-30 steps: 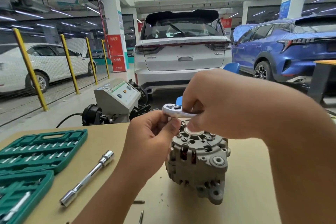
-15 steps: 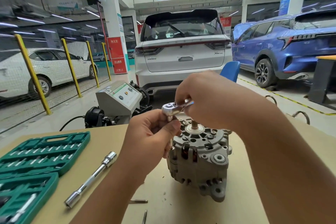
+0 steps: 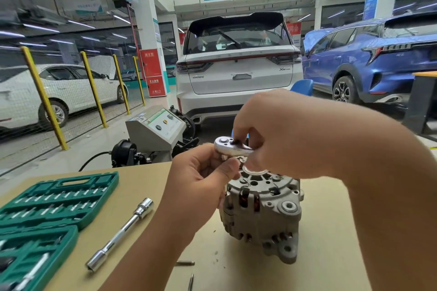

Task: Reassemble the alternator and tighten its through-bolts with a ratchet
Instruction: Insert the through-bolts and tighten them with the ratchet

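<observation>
A grey cast alternator [image 3: 262, 215] stands upright on the tan table [image 3: 319, 255], copper windings showing through its slots. Just above its top sits the chrome head of a ratchet [image 3: 227, 146]. My right hand [image 3: 290, 134] grips the ratchet from the right, a fingertip on the black lever of its head; the handle is hidden inside that hand. My left hand [image 3: 203, 182] pinches something right under the ratchet head, hidden by thumb and fingers. Two loose bolts [image 3: 186, 263] lie on the table in front of the alternator.
A chrome extension bar with a socket [image 3: 120, 234] lies left of my forearm. An open green socket case [image 3: 47, 208] fills the table's left side. A grey test machine [image 3: 156, 130] stands behind the table edge. Parked cars and yellow posts are beyond.
The ratchet head has levelled out flat above the alternator, and my right hand has dropped to cover the shaft that showed half a second ago. My left hand stays under the head.
</observation>
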The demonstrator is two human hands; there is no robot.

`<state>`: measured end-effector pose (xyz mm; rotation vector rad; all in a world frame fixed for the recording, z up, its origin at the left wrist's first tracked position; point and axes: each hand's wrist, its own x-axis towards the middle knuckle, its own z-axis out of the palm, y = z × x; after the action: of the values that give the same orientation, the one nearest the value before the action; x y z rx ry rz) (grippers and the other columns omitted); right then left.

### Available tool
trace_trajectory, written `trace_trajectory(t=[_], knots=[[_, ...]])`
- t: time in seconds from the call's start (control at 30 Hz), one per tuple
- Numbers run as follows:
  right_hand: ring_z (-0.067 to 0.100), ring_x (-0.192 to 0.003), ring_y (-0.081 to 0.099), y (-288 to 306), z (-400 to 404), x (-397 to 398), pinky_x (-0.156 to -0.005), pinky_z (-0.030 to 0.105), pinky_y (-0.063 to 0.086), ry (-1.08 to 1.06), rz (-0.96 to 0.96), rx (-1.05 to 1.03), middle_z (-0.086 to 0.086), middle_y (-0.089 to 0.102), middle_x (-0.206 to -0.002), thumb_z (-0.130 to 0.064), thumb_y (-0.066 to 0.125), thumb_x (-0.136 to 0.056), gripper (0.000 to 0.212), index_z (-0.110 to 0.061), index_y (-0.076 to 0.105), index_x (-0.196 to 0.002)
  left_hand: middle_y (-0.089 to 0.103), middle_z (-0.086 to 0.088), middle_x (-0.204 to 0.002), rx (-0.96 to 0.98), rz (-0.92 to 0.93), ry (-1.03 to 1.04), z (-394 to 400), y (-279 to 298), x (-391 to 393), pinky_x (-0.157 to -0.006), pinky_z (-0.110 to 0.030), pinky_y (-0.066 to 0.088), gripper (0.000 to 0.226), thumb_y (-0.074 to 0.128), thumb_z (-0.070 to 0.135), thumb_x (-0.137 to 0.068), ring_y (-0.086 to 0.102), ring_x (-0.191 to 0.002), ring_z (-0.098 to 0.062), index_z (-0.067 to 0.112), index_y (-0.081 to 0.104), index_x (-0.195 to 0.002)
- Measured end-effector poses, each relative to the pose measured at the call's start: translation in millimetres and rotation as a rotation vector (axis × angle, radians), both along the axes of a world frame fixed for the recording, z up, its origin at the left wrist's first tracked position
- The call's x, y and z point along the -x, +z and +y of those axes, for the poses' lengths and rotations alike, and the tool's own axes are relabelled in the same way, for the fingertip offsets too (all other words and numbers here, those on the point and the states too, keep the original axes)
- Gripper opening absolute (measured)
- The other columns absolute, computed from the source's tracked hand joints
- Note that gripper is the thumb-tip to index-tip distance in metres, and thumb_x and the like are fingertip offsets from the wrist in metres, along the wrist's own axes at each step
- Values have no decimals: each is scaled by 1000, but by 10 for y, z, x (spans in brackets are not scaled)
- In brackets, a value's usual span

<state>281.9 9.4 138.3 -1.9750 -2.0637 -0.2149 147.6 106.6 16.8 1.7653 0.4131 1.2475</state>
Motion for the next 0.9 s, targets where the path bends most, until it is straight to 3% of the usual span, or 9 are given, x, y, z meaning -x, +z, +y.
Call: trace_trajectory(t=[0.13,0.23,0.4,0.5,0.6,0.73,0.8,0.87,0.9], knots=[[14,-79,63,-20,54,-24,-63,31,58,-14,80,-32,-10,65,-90,-13,65,-92,25,-35,75,-102,70,-12,-72,67,-18,-64,33,-8,10,-42,-23,39,9,72,13,-91,41,-42,-12,19,78,-90],[15,-72,60,-52,82,9,-54,27,50,-21,10,-36,-5,62,-85,-25,70,-90,9,-26,70,-98,66,-8,-64,26,-10,-4,39,-21,-1,-42,-23,38,11,73,11,-93,42,-40,-13,19,78,-89],[10,-70,60,11,15,-41,-48,23,48,-3,39,10,-13,63,-82,-16,76,-84,27,-35,74,-104,56,3,-58,-24,-5,48,49,-9,22,-40,-23,40,8,75,12,-87,44,-38,-13,20,77,-86],[14,-78,62,-28,67,-46,-58,27,55,-31,76,-37,-9,65,-92,-10,64,-91,29,-35,74,-102,58,4,-65,34,-14,6,69,-11,33,-40,-24,40,15,73,4,-91,44,-41,-13,18,77,-87],[14,-72,60,-39,62,10,-50,25,45,-10,11,-3,-5,63,-85,-24,73,-89,10,-26,71,-99,56,5,-63,2,-7,46,43,-14,5,-40,-25,39,7,75,17,-87,43,-37,-14,23,78,-84],[11,-71,60,-3,27,4,-47,23,47,3,5,18,-10,63,-84,-18,74,-86,23,-33,71,-104,52,4,-59,12,-35,56,27,-23,-10,-38,-23,38,6,80,28,-85,41,-35,-14,22,79,-87],[14,-75,63,-34,75,-17,-57,27,57,-17,66,-30,-9,67,-89,-9,67,-89,31,-37,73,-101,51,2,-59,44,-46,53,27,-15,-9,-38,-23,37,11,77,29,-82,40,-35,-14,20,79,-88],[21,-82,64,-62,116,-3,-69,34,59,-42,58,-75,-4,68,-93,-12,66,-89,22,-31,73,-98,51,2,-59,63,-44,51,33,-11,-11,-38,-24,37,10,75,26,-81,40,-35,-14,19,79,-88],[21,-80,64,-65,118,9,-66,32,57,-38,41,-65,-3,67,-90,-18,68,-89,14,-28,73,-97,50,2,-58,58,-36,51,37,-10,-10,-38,-23,37,4,75,22,-85,40,-35,-15,20,79,-86]])
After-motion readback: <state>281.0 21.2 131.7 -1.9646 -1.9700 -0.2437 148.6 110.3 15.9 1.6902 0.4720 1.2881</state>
